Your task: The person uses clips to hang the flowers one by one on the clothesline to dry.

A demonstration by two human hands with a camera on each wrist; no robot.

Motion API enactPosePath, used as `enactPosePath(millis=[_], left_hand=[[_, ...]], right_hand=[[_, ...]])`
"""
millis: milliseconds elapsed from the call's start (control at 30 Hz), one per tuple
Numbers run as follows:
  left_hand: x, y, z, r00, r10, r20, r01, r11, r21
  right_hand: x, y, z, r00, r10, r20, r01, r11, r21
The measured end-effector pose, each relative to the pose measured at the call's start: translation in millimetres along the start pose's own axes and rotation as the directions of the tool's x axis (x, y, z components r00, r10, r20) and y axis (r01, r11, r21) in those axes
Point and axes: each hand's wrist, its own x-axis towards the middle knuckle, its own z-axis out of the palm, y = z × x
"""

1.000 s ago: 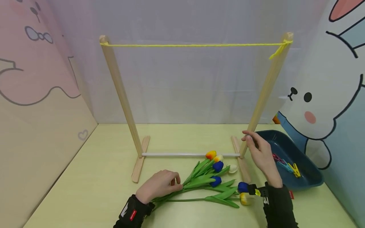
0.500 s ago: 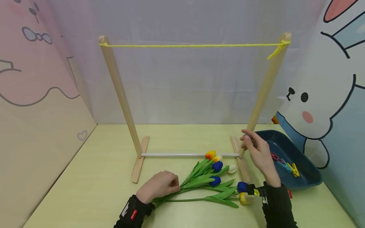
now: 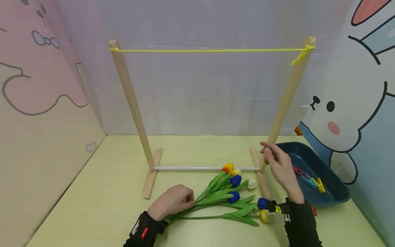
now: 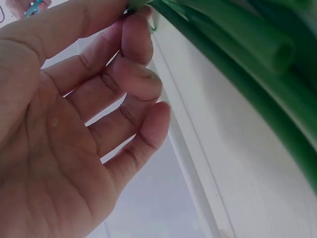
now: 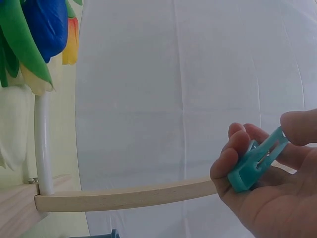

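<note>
Several artificial tulips (image 3: 216, 197), with green stems and blue, orange, white and yellow heads, lie across the tabletop. Over their stems is my left hand (image 3: 172, 201), its thumb and forefinger pinching a stem (image 4: 171, 17) while the other fingers curl loosely. Beside the right post, my right hand (image 3: 280, 168) is raised. In the right wrist view it holds a teal clothespin (image 5: 250, 166) between thumb and fingers. Behind the flowers stands a wooden frame, with a left post (image 3: 131, 103), a right post (image 3: 290, 92) and a yellow string (image 3: 203, 51) tied between their tops.
A dark blue basin (image 3: 337, 199) stands at the right, with pink, teal and yellow clothespins (image 3: 319, 185) inside. A white rod (image 3: 188, 168) joins the frame's feet low down. Cartoon-printed panels flank the table, and a pale curtain (image 3: 200, 96) hangs behind.
The view shifts slightly. My left hand has moved slightly left along the stems; the right hand and the flowers stay nearly where they were.
</note>
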Motion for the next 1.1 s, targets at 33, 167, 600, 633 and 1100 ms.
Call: enactPosePath(millis=[33,167,600,633,1100], left_hand=[[-0.3,0.2,-0.5,1.0,0.001,-0.005,-0.001,1.0,0.001],[-1.8,1.4,-3.2,1.0,0.001,-0.017,-0.001,1.0,0.006],[-5.6,5.0,-12.2,0.984,0.021,-0.177,-0.009,0.998,0.069],[-5.6,6.1,-12.8,0.978,0.018,-0.209,0.0,0.996,0.086],[-8.2,20.5,-19.6,0.792,0.02,-0.61,0.207,0.931,0.299]], right_hand=[[0,0,0,1.0,-0.002,-0.001,0.002,1.0,0.0],[0,0,0,1.0,-0.014,-0.006,0.014,1.0,0.001],[-1,0,1,0.999,-0.032,0.0,0.032,0.999,0.021],[-1,0,1,0.999,-0.039,-0.002,0.039,0.999,0.026],[-2,-7,10,0.993,-0.112,-0.022,0.112,0.993,0.026]])
